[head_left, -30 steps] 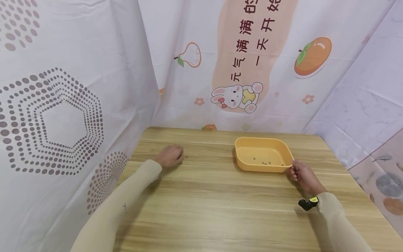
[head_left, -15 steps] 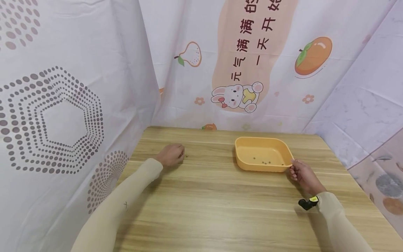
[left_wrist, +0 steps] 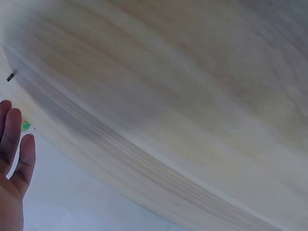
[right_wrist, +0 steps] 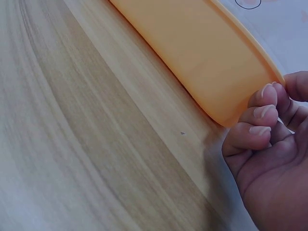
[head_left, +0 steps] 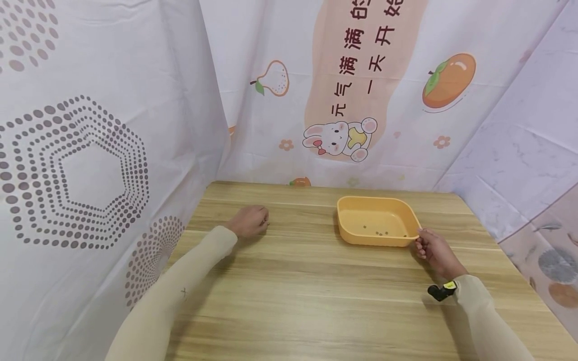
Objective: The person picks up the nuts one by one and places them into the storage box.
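Note:
In the head view my right hand point(head_left: 434, 253) pinches the near right corner of a yellow-orange plastic tray point(head_left: 370, 242). The right wrist view shows the thumb and forefinger on the rim of the tray point(right_wrist: 211, 62), the other fingers bent beneath. Several tiny dark round pieces point(head_left: 381, 234) lie on the tray's floor, too small to name. At the left of the table my left hand point(head_left: 250, 221) is low over the wood. In the left wrist view a tiny dark piece point(left_wrist: 10, 77) lies beyond the loosely extended fingers point(left_wrist: 27, 154); the thumb is hidden.
The wooden table point(head_left: 298, 301) runs back to a printed curtain point(head_left: 271, 130). Another patterned curtain point(head_left: 99, 175) hangs along the left side. A black device with a yellow label point(head_left: 442, 291) is strapped to the right wrist.
My left hand has shifted slightly to the right, and the tiny dark piece beside its fingertips is now covered in the head view. My right hand and the tray have stayed put.

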The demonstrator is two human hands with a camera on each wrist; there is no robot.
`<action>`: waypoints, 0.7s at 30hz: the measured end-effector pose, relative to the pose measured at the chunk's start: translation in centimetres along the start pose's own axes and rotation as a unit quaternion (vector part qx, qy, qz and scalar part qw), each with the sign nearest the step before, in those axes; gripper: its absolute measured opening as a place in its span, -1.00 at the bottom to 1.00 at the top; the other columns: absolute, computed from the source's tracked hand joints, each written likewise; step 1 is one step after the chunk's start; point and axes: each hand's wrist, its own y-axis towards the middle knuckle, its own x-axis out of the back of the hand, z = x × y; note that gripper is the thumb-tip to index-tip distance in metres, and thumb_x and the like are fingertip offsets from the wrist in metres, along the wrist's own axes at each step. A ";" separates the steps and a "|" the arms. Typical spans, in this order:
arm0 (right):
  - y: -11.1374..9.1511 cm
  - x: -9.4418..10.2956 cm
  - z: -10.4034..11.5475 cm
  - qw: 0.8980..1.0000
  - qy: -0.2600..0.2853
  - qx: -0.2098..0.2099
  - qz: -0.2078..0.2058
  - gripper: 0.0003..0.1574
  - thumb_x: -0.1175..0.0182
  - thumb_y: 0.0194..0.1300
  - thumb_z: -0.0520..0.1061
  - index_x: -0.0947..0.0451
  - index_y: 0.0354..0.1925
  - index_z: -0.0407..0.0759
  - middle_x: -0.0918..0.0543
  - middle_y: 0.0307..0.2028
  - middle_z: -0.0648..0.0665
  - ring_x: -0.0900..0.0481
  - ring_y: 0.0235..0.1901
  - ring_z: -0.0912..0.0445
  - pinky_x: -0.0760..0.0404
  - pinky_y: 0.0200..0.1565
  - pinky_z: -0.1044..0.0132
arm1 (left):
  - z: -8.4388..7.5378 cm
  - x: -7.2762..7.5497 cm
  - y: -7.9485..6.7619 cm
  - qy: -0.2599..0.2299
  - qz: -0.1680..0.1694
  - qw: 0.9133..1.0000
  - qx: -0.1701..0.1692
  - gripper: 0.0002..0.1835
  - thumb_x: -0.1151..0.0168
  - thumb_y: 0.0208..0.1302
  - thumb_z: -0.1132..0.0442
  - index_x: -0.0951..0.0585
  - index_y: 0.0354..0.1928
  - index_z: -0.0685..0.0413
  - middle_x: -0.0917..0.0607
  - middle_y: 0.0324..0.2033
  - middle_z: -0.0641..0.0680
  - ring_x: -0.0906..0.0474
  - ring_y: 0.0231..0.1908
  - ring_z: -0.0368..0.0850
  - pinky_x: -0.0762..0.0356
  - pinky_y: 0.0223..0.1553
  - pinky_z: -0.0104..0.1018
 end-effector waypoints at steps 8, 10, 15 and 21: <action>0.0 -0.1 0.0 1.000 0.005 0.000 -0.008 -0.65 0.21 0.54 -0.05 -0.31 -0.39 -0.15 -0.45 -0.55 0.03 -0.35 -0.62 0.24 -0.38 -0.57 0.42 | -0.6 0.0 0.8 0.016 0.012 1.000 0.001 -0.94 -0.16 0.24 0.21 -0.57 -0.33 0.02 -0.52 -0.44 -0.11 -0.42 -0.46 -0.26 -0.47 -0.41 -0.39; 0.0 -0.1 0.0 1.000 0.003 0.001 -0.009 -0.65 0.21 0.54 -0.06 -0.31 -0.40 -0.14 -0.45 -0.56 0.03 -0.35 -0.62 0.24 -0.37 -0.57 0.43 | -0.7 0.0 1.0 0.020 0.013 1.000 -0.001 -0.92 -0.15 0.25 0.20 -0.58 -0.32 0.02 -0.53 -0.43 -0.11 -0.43 -0.45 -0.27 -0.47 -0.40 -0.40; 0.1 0.0 -0.1 1.000 0.000 0.001 -0.010 -0.65 0.20 0.54 -0.04 -0.31 -0.40 -0.14 -0.45 -0.55 0.04 -0.35 -0.62 0.25 -0.38 -0.57 0.43 | -1.1 0.2 1.5 0.015 0.019 1.000 -0.008 -0.90 -0.14 0.26 0.20 -0.60 -0.29 0.04 -0.57 -0.40 -0.10 -0.46 -0.43 -0.28 -0.48 -0.39 -0.42; 0.1 0.0 -0.2 1.000 -0.008 -0.002 -0.015 -0.65 0.19 0.54 -0.03 -0.32 -0.39 -0.13 -0.45 -0.55 0.04 -0.35 -0.61 0.25 -0.38 -0.56 0.43 | -1.7 0.0 2.5 0.027 0.015 0.999 -0.018 -0.86 -0.10 0.29 0.19 -0.60 -0.26 0.05 -0.60 -0.37 -0.08 -0.50 -0.40 -0.27 -0.49 -0.35 -0.45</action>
